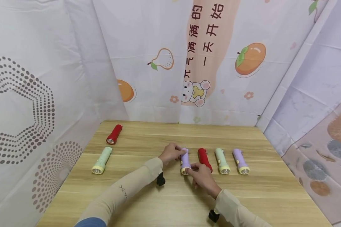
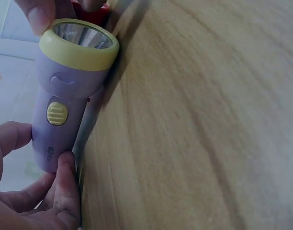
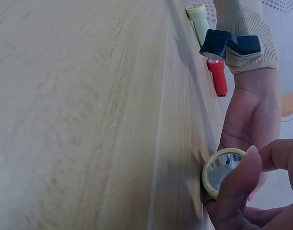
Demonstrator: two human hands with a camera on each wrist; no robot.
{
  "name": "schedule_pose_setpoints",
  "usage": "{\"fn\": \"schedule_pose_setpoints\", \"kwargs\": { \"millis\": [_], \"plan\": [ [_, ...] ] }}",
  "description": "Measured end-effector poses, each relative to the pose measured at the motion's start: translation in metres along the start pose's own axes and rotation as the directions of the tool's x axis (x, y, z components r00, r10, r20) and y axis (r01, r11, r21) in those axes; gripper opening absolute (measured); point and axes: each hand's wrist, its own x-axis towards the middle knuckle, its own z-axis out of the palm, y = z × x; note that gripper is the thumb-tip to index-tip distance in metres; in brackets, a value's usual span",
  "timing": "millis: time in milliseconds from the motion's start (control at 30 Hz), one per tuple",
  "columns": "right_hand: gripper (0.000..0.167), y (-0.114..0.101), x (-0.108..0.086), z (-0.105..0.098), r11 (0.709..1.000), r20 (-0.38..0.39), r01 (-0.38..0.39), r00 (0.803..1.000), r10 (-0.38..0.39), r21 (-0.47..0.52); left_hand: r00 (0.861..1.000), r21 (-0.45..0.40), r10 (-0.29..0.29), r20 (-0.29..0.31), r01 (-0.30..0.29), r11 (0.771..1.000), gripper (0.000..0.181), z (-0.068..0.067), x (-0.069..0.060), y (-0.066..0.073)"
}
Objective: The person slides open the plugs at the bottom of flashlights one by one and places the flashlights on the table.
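A purple flashlight (image 1: 185,160) with a yellow head lies on the wooden table, its lens toward the front edge. My left hand (image 1: 171,153) pinches its tail end between thumb and fingers; the left wrist view shows this hand (image 2: 36,191) around the purple body (image 2: 60,124). At the lens end, my right hand (image 1: 203,178) holds the yellow rim with thumb and fingers. In the right wrist view the right hand (image 3: 261,191) is at the rim (image 3: 207,175), partly covering the lens.
Right of the held flashlight lie a red one (image 1: 203,157), a green one (image 1: 221,160) and another purple one (image 1: 240,160). At the table's left are a red flashlight (image 1: 115,134) and a green one (image 1: 103,160). Patterned cloth (image 1: 147,37) hangs behind.
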Motion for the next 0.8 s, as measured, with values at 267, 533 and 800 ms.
{"fn": "schedule_pose_setpoints", "kwargs": {
  "millis": [267, 533, 800],
  "plan": [
    [0.042, -0.002, -0.002, 0.002, 1.000, -0.007, 0.015, 1.000, -0.015, -0.012, 1.000, 0.025, 0.006, -0.009, -0.006, 1.000, 0.025, 0.000, -0.004, 0.002],
    [0.036, -0.002, -0.003, 0.002, 0.984, -0.110, 0.129, 0.984, -0.143, -0.127, 1.000, 0.025, 0.010, 0.003, -0.010, 1.000, 0.034, 0.000, -0.006, -0.002],
    [0.028, -0.004, 0.001, -0.002, 0.950, -0.178, 0.221, 0.948, -0.262, -0.221, 0.999, 0.020, 0.023, 0.048, -0.024, 1.000, 0.042, -0.007, -0.013, -0.004]
  ]
}}
